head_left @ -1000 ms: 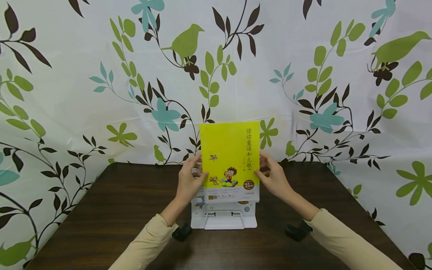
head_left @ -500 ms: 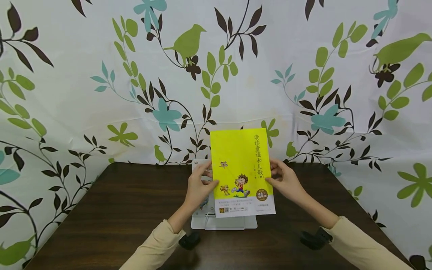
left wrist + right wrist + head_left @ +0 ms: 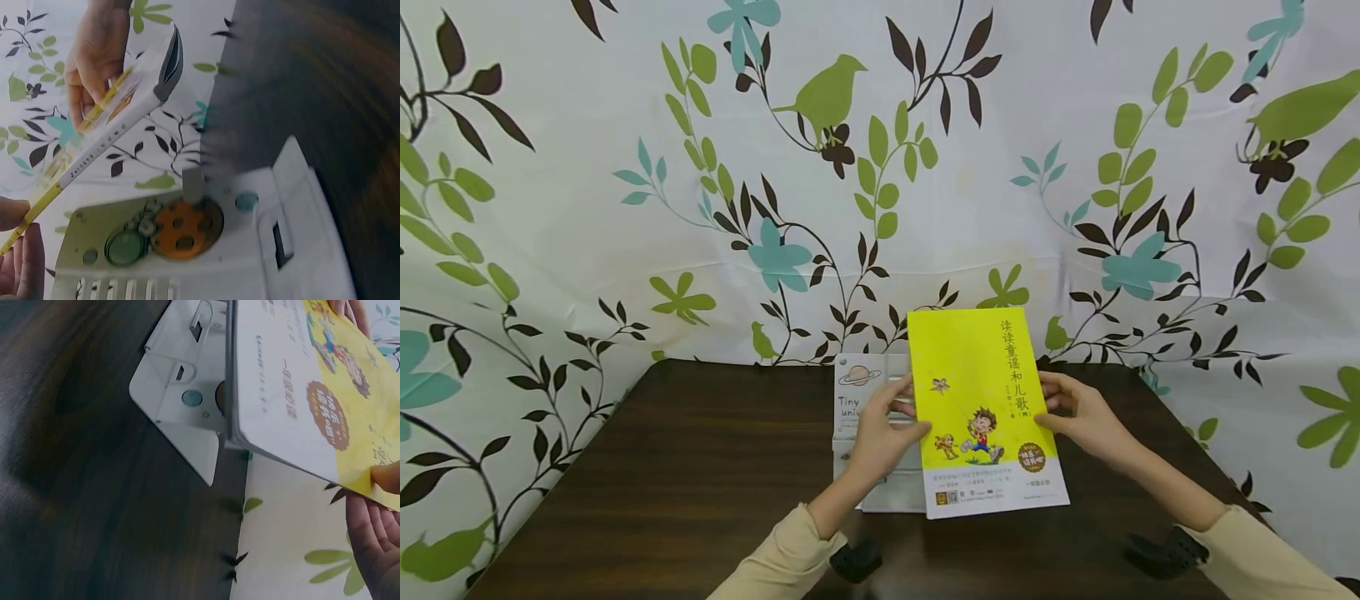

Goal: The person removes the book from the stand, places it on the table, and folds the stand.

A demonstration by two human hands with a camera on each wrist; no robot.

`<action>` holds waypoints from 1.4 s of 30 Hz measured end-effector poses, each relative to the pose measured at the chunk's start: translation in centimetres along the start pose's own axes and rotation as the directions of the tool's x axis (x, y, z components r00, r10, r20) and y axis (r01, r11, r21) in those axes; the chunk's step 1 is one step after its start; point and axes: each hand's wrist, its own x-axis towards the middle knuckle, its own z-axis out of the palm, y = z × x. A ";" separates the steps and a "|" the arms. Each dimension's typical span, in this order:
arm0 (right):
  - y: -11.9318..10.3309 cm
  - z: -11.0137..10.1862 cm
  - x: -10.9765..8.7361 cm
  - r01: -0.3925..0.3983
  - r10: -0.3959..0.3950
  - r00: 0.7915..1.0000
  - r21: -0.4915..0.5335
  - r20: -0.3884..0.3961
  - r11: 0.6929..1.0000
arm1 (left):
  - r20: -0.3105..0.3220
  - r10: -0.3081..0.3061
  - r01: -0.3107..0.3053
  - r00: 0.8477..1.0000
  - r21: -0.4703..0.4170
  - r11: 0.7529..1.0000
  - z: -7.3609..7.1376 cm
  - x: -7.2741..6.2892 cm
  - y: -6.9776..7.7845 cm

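Observation:
A yellow children's book (image 3: 958, 358) with a white lower band and a cartoon boy is held up, tilted slightly, in front of a white book stand (image 3: 850, 425). My left hand (image 3: 883, 429) pinches its left edge, thumb on the cover and fingers behind. On the opposite edge my right hand (image 3: 1086, 417) grips it the same way. In the left wrist view the spine of the book (image 3: 100, 145) faces the camera, above the stand (image 3: 125, 225) printed with planets. The right wrist view has the book's lower corner over the stand (image 3: 194, 412). Part of the stand is hidden by the book.
The stand rests on a dark brown wooden table (image 3: 722, 467). Behind the table's far edge hangs a white cloth (image 3: 970, 208) patterned with leaves and birds. A black wrist device (image 3: 1165, 554) sits at the right cuff, another (image 3: 856, 560) at the left.
Both hands have carried the book to the right and lower, away from the stand's front, and it now leans more. More of the stand's left side with its planet print shows.

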 end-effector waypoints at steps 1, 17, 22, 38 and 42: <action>0.1 -0.3 -0.2 -0.018 0.018 1.000 -0.006 0.008 1.000 | 0.007 -0.017 0.017 1.000 -0.010 1.000 0.3 -0.1 0.2; 1.8 -3.7 -3.3 -0.195 0.199 0.977 -0.061 0.074 0.979 | 0.077 -0.040 0.040 0.996 -0.002 0.999 5.2 -1.2 -0.3; 2.4 -4.6 -4.2 -0.279 0.287 0.953 -0.090 0.095 0.956 | 0.128 -0.045 0.045 0.991 -0.001 0.999 6.4 -1.4 -0.8; 5.4 -5.4 -6.5 -0.418 0.423 0.889 -0.067 0.174 0.906 | 0.259 -0.112 0.096 0.959 0.072 0.993 8.6 -3.0 -2.0; 6.5 -5.5 -6.9 -0.448 0.448 0.870 -0.049 0.207 0.892 | 0.286 -0.163 0.144 0.944 0.087 0.986 9.1 -3.1 -2.5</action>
